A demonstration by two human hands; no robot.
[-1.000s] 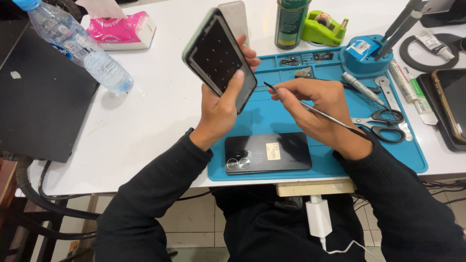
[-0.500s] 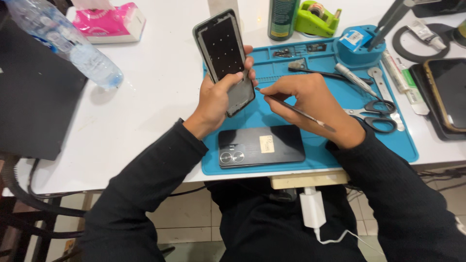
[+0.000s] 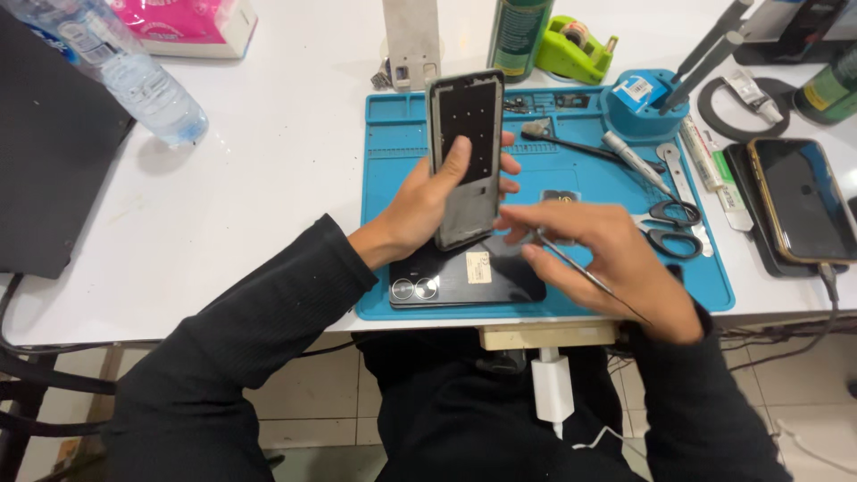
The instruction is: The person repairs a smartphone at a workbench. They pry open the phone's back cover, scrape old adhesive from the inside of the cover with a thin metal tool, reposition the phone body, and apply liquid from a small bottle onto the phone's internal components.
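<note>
- Your left hand [image 3: 428, 201] grips the phone frame [image 3: 466, 156] upright, thumb across its face, fingers behind.
- Your right hand [image 3: 607, 259] pinches a thin tool [image 3: 585, 278], tip just beside the frame.
- A dark phone [image 3: 464, 277] lies below your fingers.

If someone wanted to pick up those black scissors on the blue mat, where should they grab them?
Take the scissors by the two black finger loops, coming from above. They lie flat on the blue mat, loops open and bare, while the blades seem tucked among the other tools.

Two bare hands, left hand [image 3: 427, 201], right hand [image 3: 616, 259], long black sleeves [image 3: 268, 312], ribbed cuffs, dark trousers
</note>
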